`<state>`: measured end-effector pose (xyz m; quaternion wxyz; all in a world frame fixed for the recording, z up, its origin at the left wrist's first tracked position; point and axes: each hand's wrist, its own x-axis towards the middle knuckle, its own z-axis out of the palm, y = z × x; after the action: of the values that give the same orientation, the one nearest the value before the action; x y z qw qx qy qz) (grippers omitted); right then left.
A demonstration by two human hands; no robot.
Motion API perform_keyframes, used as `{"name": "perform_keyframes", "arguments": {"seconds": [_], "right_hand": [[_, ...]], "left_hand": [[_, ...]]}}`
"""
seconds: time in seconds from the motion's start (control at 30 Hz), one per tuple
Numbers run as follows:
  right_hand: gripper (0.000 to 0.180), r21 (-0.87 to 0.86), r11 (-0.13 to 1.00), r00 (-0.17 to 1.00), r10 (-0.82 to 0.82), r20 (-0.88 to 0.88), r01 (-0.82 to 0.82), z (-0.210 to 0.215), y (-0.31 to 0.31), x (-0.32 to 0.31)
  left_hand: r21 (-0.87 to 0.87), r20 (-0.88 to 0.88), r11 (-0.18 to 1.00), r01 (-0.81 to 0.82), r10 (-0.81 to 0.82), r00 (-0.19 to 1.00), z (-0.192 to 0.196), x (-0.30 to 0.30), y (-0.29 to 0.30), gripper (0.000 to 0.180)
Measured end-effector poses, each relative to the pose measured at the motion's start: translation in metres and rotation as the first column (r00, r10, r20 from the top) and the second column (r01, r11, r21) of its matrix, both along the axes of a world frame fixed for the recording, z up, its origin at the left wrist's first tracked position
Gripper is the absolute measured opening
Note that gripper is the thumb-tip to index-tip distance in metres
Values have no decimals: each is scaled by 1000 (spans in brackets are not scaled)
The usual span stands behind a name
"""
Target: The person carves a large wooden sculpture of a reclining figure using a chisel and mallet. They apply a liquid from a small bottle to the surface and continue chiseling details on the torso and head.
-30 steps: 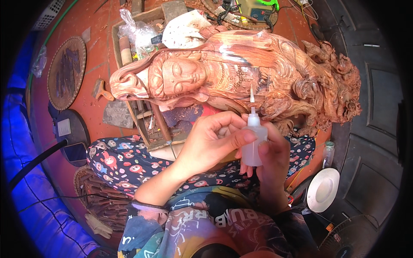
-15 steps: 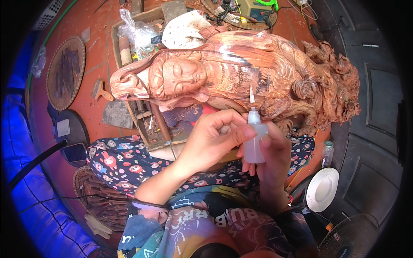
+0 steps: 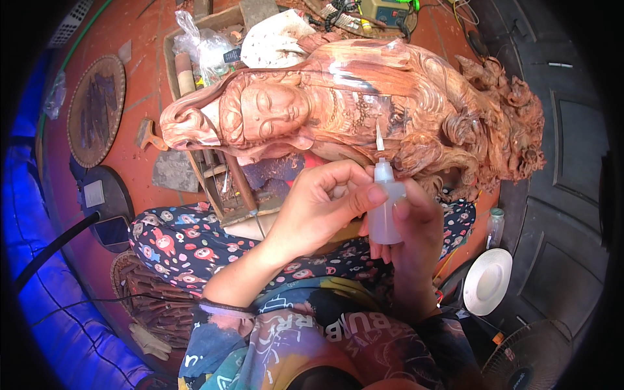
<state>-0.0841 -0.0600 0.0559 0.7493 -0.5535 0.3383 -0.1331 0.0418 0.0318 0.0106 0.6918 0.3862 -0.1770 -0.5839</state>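
Note:
A small translucent white squeeze bottle stands nearly upright between my hands, its thin pointed nozzle aimed away from me. My right hand wraps the bottle's right side, with the thumb on its body. From the left, my left hand pinches it near the shoulder; some of its fingertips are hidden behind the bottle. Just beyond lies a carved wooden statue on its back, its serene carved head to the left and rough, root-like carving at the right end. The nozzle tip overlaps the statue's chest in view; whether they touch I cannot tell.
Beneath the statue is a wooden tray with tools and a plastic bag. A brush and a round basket lie left. At right are a white tape roll, a capped jar and a fan.
The view has shifted slightly, so the statue and tray sit a little farther left and up. Both hands keep the same hold on the squeeze bottle.

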Motion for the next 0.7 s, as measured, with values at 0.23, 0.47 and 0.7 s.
{"name": "perform_keyframes", "arguments": {"seconds": [0.23, 0.47, 0.7], "right_hand": [[39, 2, 1000, 1000, -17, -20, 17, 4, 0, 0], [38, -11, 1000, 1000, -8, -1, 8, 3, -1, -2], [36, 3, 1000, 999, -22, -23, 22, 5, -1, -1]], "left_hand": [[3, -28, 1000, 8, -7, 1000, 1, -1, -1, 29], [-17, -48, 1000, 7, -7, 999, 0, -2, -2, 30], [-21, -71, 1000, 4, -5, 997, 1, -1, -2, 30]]}}
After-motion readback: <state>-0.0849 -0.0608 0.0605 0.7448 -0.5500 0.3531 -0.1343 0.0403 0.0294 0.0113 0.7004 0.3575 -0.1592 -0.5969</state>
